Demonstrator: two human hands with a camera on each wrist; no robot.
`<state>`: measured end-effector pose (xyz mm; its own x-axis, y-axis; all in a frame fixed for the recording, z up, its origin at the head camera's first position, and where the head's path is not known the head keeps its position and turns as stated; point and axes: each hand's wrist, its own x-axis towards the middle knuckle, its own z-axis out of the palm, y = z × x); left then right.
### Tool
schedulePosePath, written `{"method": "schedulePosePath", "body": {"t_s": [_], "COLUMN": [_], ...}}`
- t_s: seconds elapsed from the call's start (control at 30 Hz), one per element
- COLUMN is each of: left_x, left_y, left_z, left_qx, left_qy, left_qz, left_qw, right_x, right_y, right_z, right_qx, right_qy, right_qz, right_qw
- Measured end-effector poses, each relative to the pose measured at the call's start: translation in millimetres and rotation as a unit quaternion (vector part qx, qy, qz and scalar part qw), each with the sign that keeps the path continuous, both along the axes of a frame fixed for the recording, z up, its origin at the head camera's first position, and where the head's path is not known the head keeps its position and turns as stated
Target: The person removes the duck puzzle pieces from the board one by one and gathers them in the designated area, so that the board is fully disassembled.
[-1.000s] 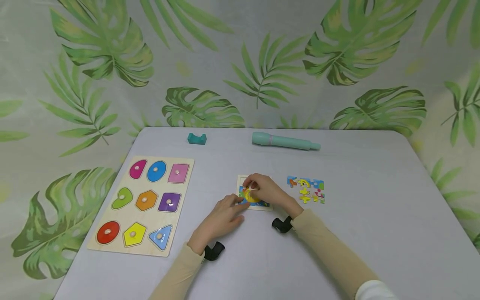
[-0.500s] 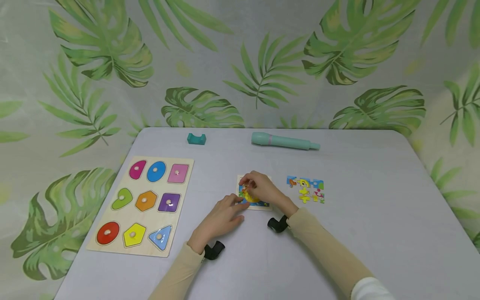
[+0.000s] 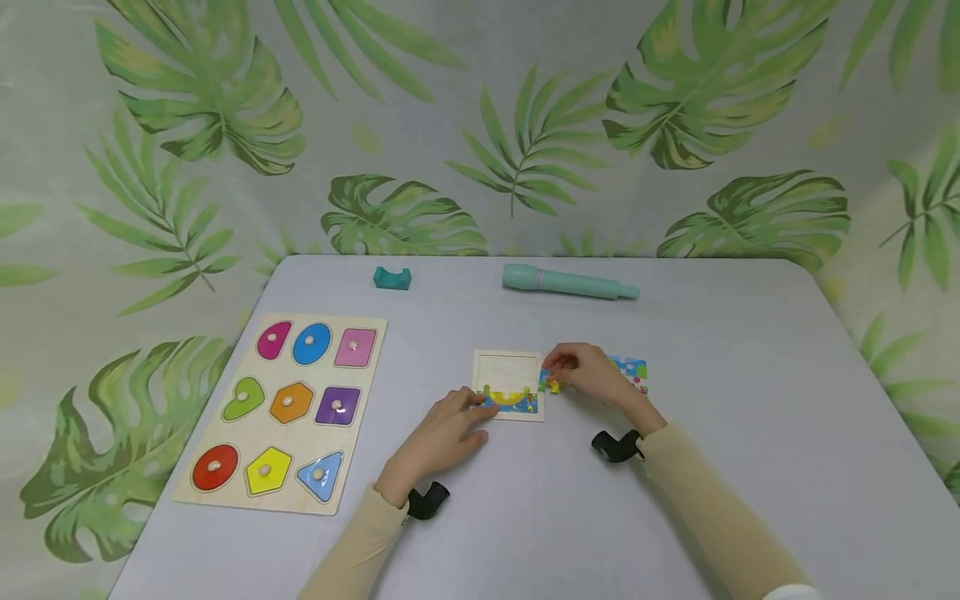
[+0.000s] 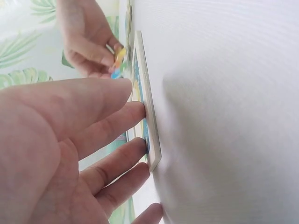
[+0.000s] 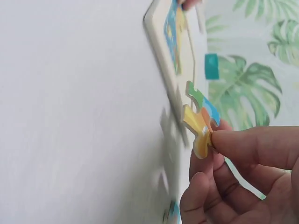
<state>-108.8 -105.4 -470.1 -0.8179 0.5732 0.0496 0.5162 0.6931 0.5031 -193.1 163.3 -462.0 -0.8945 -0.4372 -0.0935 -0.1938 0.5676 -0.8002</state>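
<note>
My right hand (image 3: 596,372) pinches a jigsaw puzzle piece (image 5: 198,122) with yellow, orange, green and blue on it, between thumb and fingers, just off the right edge of the small wooden puzzle tray (image 3: 510,367). Bare wood shows in the tray's upper part, and a row of puzzle pieces (image 3: 517,405) in yellow and blue lies along its bottom. My left hand (image 3: 441,435) rests its fingertips on the tray's lower left corner, fingers extended, as the left wrist view also shows. Beyond the right hand lie loose puzzle pieces (image 3: 633,371), partly covered by it.
At the left lies a wooden shape board (image 3: 315,450) with colourful knobbed shapes. Toward the back of the table are a teal notched block (image 3: 392,278) and a mint-green microphone-shaped object (image 3: 570,283). A leaf-print cloth (image 3: 405,125) hangs behind the white table (image 3: 750,417).
My right hand has lifted the puzzle piece out of the tray's upper area and carried it rightward, uncovering bare wood. My left hand has stayed on the tray corner.
</note>
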Motion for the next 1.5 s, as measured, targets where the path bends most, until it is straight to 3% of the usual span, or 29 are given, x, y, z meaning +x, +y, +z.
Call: {"method": "schedulePosePath", "body": {"t_s": [0.27,0.77,0.97,1.2,1.5], "left_x": [0.2,0.6,-1.3,-2.7,-3.1], "left_y": [0.3,3.6,7.5,14.3,16.9], "left_z": [-0.6,1.3,0.7,-1.2,-0.1], "left_qx": [0.001,0.008,0.015,-0.015,-0.030], "left_qy": [-0.004,0.013,0.026,0.023,0.018], "left_qz": [0.004,0.011,0.007,-0.031,-0.028], "left_qw": [1.0000,0.9998,0.9995,0.9992,0.9990], "right_x": [1.9,5.6,13.4,22.4,28.5], "right_y": [32,40,26,-7,-27], "right_z": [-1.8,-4.0,-0.1,-2.7,-4.8], "right_qx": [0.037,0.069,0.056,0.013,-0.004], "right_qy": [0.005,0.054,0.079,0.076,0.076], "right_qz": [-0.013,-0.010,-0.001,0.060,0.071], "right_qw": [0.9992,0.9961,0.9953,0.9952,0.9946]}}
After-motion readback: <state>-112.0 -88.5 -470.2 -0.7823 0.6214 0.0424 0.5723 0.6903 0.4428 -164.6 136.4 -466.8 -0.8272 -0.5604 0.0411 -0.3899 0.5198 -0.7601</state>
